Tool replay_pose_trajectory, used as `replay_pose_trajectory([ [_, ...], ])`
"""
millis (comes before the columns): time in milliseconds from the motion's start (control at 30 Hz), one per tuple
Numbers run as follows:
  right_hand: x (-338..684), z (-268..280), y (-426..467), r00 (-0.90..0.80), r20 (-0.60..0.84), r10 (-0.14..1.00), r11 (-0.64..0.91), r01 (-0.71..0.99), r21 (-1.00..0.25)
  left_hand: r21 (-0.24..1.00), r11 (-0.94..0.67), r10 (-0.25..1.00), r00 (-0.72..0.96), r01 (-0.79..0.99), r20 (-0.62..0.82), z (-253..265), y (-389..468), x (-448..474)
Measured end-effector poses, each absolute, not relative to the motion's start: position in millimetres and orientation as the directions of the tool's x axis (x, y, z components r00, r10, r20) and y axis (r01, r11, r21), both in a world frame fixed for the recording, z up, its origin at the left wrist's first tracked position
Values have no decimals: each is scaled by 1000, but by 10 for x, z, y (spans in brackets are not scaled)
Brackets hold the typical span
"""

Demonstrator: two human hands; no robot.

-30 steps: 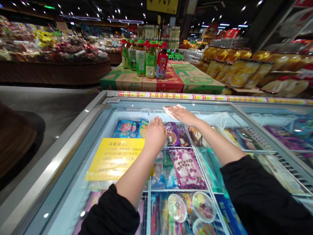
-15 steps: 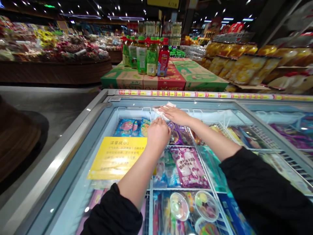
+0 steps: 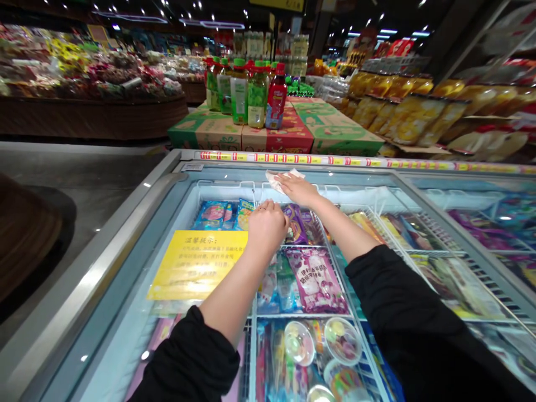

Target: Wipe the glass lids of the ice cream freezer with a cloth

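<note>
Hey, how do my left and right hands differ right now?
The right hand lies over a whitish cloth; no cloth shows under the left hand. The left hand's fingers look bent, while the right hand's reach out straighter. The left hand wears a ring; none shows on the right hand. Both arms have black sleeves.

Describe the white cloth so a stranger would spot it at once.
Start with the big freezer and its far edge, lined with a strip of price tags. Just on the near side of that strip is the right hand, fingers over the cloth. It is plain, pale and crumpled, unlike the colourful packets inside the freezer.
</note>
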State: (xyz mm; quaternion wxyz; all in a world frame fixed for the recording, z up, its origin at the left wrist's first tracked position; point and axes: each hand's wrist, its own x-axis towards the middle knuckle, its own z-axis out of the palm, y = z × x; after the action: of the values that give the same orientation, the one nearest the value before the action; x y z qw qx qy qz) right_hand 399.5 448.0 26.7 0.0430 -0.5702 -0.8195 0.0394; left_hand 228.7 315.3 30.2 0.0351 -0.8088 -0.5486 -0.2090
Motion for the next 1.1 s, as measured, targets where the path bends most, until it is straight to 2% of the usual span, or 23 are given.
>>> replay_pose_trajectory([
  [167, 4180, 225, 4107, -486, 15, 874, 483, 865, -135, 201, -378, 878, 281, 904, 387, 312, 3157, 2271],
  [233, 4332, 199, 4058, -490, 13, 872, 486, 863, -138, 206, -369, 881, 270, 906, 389, 321, 3148, 2258],
  [433, 4363, 311, 4366, -185, -77, 980, 179, 981, -73, 155, -419, 866, 342, 895, 364, 286, 2980, 2201],
  [533, 4184, 368, 4446, -128, -91, 988, 123, 991, -59, 122, -445, 858, 383, 887, 342, 204, 2780, 2156],
  [733, 3998, 327, 4032, -294, -54, 954, 289, 953, -91, 147, -427, 879, 372, 892, 299, 71, 2234, 2025],
  [900, 4078, 233, 3541, -387, -23, 922, 382, 917, -118, 192, -447, 866, 369, 874, 338, 25, 1920, 1902],
  [967, 4099, 221, 3493, -347, -24, 938, 341, 932, -122, 217, -449, 863, 358, 867, 355, 20, 1883, 1876],
  [1100, 3963, 232, 3696, -172, -44, 984, 166, 980, -114, 274, -445, 873, 345, 853, 343, 48, 1908, 1884],
])
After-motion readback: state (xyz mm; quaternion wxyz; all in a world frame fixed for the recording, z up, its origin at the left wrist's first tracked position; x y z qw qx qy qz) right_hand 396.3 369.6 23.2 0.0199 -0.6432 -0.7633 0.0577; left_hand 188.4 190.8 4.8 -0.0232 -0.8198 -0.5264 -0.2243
